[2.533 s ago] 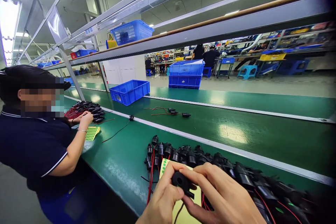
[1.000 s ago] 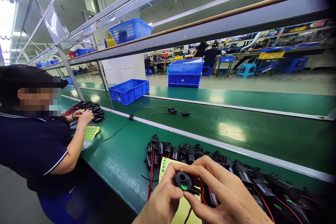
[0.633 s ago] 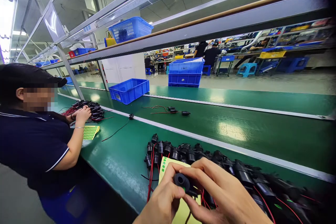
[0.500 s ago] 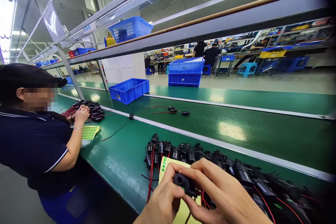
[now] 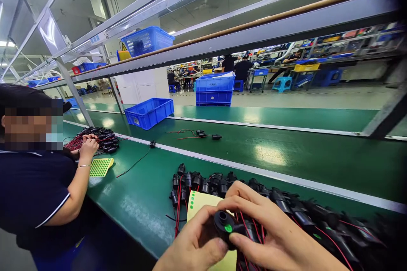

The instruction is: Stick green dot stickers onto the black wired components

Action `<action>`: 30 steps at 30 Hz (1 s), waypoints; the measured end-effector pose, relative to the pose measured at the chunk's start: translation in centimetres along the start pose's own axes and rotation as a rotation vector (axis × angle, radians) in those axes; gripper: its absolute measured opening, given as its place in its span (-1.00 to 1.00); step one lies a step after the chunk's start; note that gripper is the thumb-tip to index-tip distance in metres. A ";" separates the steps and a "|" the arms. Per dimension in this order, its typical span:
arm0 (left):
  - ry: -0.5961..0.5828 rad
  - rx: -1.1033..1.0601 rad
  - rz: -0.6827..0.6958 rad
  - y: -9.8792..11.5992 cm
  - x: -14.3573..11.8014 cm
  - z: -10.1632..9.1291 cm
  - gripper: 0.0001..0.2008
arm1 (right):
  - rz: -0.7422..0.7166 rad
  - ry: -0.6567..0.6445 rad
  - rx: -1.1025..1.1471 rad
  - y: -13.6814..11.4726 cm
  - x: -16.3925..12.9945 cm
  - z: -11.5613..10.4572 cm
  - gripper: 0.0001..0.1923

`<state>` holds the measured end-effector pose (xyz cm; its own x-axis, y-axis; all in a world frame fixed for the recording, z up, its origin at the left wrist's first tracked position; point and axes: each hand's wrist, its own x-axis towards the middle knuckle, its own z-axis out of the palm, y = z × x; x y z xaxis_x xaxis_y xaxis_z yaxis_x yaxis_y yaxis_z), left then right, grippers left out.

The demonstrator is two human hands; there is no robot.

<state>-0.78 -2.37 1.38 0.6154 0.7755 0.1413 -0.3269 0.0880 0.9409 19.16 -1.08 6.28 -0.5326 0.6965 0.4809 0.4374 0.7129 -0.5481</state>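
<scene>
Left hand (image 5: 190, 241), right hand (image 5: 270, 225): fingers (image 5: 213, 249) clasp black part (image 5: 218, 228), hollow end (image 5: 223, 217) tilted upward (long axis foreshortened).

Part (image 5: 221, 222) over sheet (image 5: 203, 200) | pile (image 5: 281, 200) behind and right | bench (image 5: 136, 190) beneath

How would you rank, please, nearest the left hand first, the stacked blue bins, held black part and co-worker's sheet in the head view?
1. Black part: touching the left hand.
2. Sheet: off to the left.
3. Stacked blue bins: far ahead.
</scene>
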 end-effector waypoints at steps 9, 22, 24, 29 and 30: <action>0.360 0.328 0.257 -2.6 0.4 -0.3 -0.64 | 0.292 -0.031 0.302 -0.4 -0.4 0.4 -0.78; 0.273 0.656 0.637 -4.1 0.6 -1.4 -0.51 | 0.424 -0.078 0.546 -1.2 -0.3 1.3 -0.89; 0.278 0.687 0.671 -4.0 0.7 -1.4 -0.48 | 0.424 -0.076 0.587 -1.1 -0.3 1.6 -0.92; 0.349 0.531 0.511 -3.5 0.9 -0.9 -0.60 | 0.334 -0.057 0.528 -0.8 0.0 1.5 -0.81; 0.351 0.483 0.485 -3.4 0.9 -0.8 -0.64 | 0.325 -0.066 0.493 -0.8 0.0 1.3 -0.72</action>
<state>0.37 -1.50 -1.96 0.1926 0.8178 0.5423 -0.1026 -0.5329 0.8400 17.85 -1.75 5.80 -0.4789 0.8547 0.2002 0.2058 0.3311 -0.9209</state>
